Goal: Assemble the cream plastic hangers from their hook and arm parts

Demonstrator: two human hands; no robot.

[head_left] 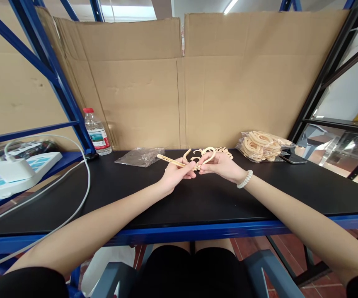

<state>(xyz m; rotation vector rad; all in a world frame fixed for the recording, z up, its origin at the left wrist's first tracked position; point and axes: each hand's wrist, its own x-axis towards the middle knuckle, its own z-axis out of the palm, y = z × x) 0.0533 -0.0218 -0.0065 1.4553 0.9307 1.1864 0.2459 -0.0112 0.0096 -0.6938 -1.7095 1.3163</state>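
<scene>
My left hand [178, 174] is closed on a flat beige strip with slots [168, 160], which sticks out to the left of the fingers. My right hand [218, 167] pinches a beige plastic hook [210, 154], its curve rising above the fingertips. The strip and the hook come together between the two hands; the fingers hide whether they are joined. Just behind the hands, more beige hook-shaped pieces [225, 152] lie on the black tabletop [166, 207].
A clear plastic bag [141, 157] lies left of the hands. At the right, a bag of beige hooks [260, 145] rests beside a phone [293, 158]. A water bottle [97, 132] stands back left. A white cable [87, 186] crosses the left side from a power strip [39, 169].
</scene>
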